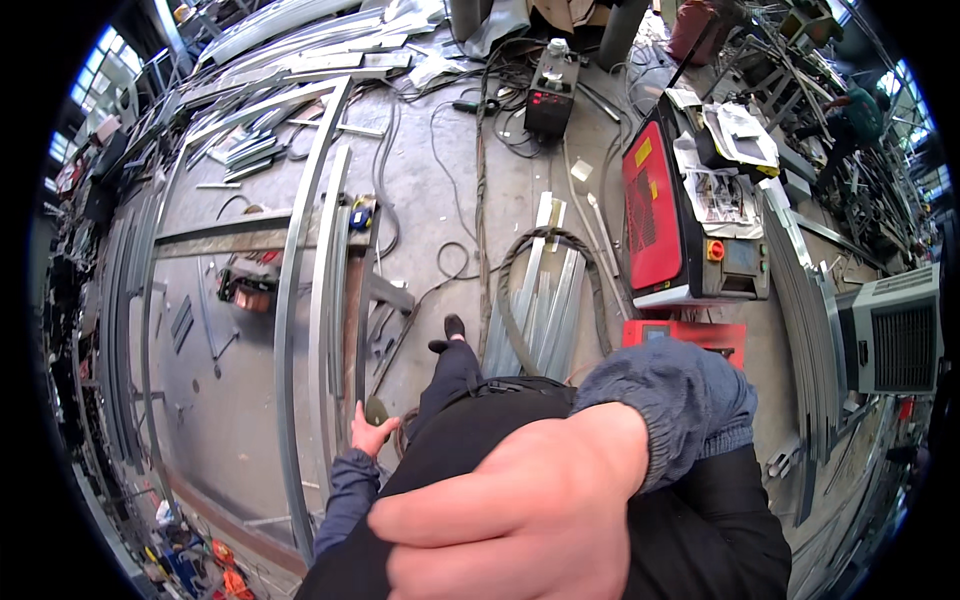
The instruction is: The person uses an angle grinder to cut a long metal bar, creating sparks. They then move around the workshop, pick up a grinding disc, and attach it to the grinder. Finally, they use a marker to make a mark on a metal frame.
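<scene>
My right hand (520, 500) is close up in front of my chest, its fingers curled in. Whatever lies inside them, if anything, is hidden, and the lower edge cuts off part of the hand. Lower and to the left, my left hand (371, 436) has its thumb and a finger spread apart and no visible load. It is beside the near end of a metal workbench edge (357, 300). A small olive-coloured round thing (376, 411) is close to its fingers. Long grey metal tubes (322, 290) run along the bench, part of a large rectangular frame (297, 250).
A red and black machine (655, 205) with papers on top stands at right, a red box (700, 338) nearer. Galvanised profiles (535, 310) and a looped hose (510, 290) lie ahead on the floor. Cables trail to a dark power unit (553, 90). A person (858, 115) is far right.
</scene>
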